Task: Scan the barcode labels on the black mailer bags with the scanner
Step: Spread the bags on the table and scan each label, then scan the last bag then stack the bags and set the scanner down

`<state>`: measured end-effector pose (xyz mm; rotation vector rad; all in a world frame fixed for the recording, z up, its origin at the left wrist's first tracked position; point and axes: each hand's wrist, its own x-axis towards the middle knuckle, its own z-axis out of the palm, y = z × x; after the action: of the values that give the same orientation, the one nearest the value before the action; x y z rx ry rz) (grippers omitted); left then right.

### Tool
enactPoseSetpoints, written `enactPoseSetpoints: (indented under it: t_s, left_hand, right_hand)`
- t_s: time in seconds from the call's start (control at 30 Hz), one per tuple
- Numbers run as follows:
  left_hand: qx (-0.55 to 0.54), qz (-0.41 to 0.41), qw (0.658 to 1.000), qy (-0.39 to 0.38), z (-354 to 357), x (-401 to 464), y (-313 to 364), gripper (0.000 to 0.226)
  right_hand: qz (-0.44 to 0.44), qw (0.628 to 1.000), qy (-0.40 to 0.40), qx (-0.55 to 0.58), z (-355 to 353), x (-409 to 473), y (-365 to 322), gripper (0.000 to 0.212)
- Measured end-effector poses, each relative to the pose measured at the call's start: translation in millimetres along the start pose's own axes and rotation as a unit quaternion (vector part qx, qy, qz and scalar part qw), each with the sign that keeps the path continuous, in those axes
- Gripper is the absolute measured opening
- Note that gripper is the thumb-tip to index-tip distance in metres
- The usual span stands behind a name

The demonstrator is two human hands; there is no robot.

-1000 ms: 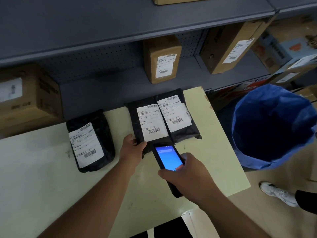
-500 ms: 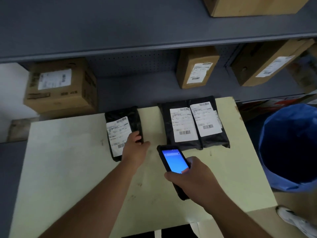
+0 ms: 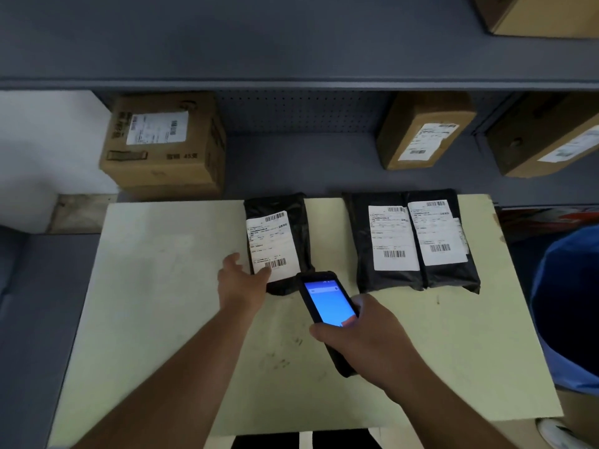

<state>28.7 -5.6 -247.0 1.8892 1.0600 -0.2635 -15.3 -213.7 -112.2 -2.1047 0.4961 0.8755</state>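
Head view, scanning station. Three black mailer bags lie on the pale counter (image 3: 162, 286), each with a white shipping label facing up. The left mailer bag (image 3: 293, 222) lies apart from the other two; the middle mailer bag (image 3: 359, 241) and the right mailer bag (image 3: 466, 270) lie side by side, touching along their long edges.

The left hand (image 3: 241, 281) is open, fingers extended, with its fingertips resting on the near left corner of the left bag's label (image 3: 270, 244), just beside the lower barcode (image 3: 275, 263); it grips nothing. The right hand (image 3: 366, 335) is closed around the handheld scanner (image 3: 329, 306), whose blue screen is lit and whose top end points at the near edge of the left bag.

Judged step: reading the left bag's label.

Risks from this position:
- The left fingertips sit close to the lower barcode; a small slide rightward would cover its bars and likely block the read.
- The scanner's top end overlaps the bag's near right corner in this view, so the beam may be aimed too steeply or too close to frame the code.
- Each label carries two barcodes, upper and lower; the wrong one could register.
- The two touching bags could later be confused, one read twice and the other missed.
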Motion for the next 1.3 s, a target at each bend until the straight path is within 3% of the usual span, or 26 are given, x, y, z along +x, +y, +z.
enactPoseSetpoints:
  t_s: [0.17,0.33,0.43,0.6,0.7,1.3]
  left_hand:
    - [0.015,-0.044,0.998,-0.048,9,4,-7,0.092]
    - [0.02,-0.058,0.996,-0.066,20,6,-9,0.072]
    - [0.017,-0.078,0.994,-0.069,25,9,-5,0.077]
    - [0.047,-0.098,0.993,-0.054,35,12,1,0.103]
    - [0.102,-0.09,0.99,-0.032,43,9,1,0.108]
    - [0.091,-0.093,0.992,-0.001,62,-1,17,0.09]
  right_hand:
    - [0.009,1.0,0.003,-0.003,5,3,-3,0.045]
    - [0.018,1.0,-0.003,-0.004,6,6,0,0.043]
    - [0.02,1.0,-0.002,-0.008,5,7,1,0.042]
    - [0.03,0.999,0.005,-0.014,-1,10,4,0.04]
    - [0.038,0.999,0.007,-0.004,-5,12,7,0.04]
    - [0.046,0.999,0.003,0.003,-18,10,21,0.04]
